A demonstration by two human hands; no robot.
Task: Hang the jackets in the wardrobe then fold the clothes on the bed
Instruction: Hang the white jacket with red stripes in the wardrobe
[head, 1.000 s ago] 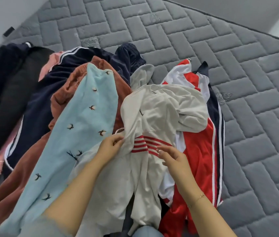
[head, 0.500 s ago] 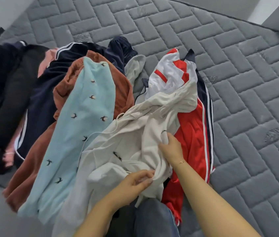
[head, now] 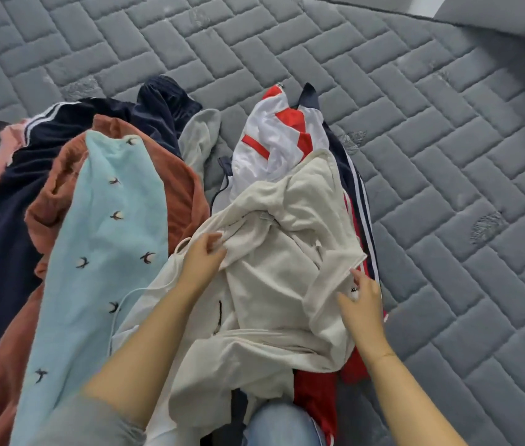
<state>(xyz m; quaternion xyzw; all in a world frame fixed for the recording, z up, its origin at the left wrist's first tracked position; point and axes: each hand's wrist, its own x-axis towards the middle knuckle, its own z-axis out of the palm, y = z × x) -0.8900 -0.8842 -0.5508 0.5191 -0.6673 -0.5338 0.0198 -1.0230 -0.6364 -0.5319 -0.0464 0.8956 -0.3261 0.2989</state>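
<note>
The cream hoodie (head: 287,252) is lying crumpled on the clothes pile near the mattress's (head: 447,156) near edge. Her left hand (head: 201,265) is pinching a fold; her right hand (head: 362,300), fingers loosely spread, is touching its edge. It looks soft, light and floppy, best lifted at the shoulders.

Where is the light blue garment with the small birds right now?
In the head view it lies left of centre, draped over the rust-brown garment, its right edge beside the cream hoodie.

A home bedroom: bare quilted grey mattress (head: 415,156), heaped clothes (head: 110,252).
</note>
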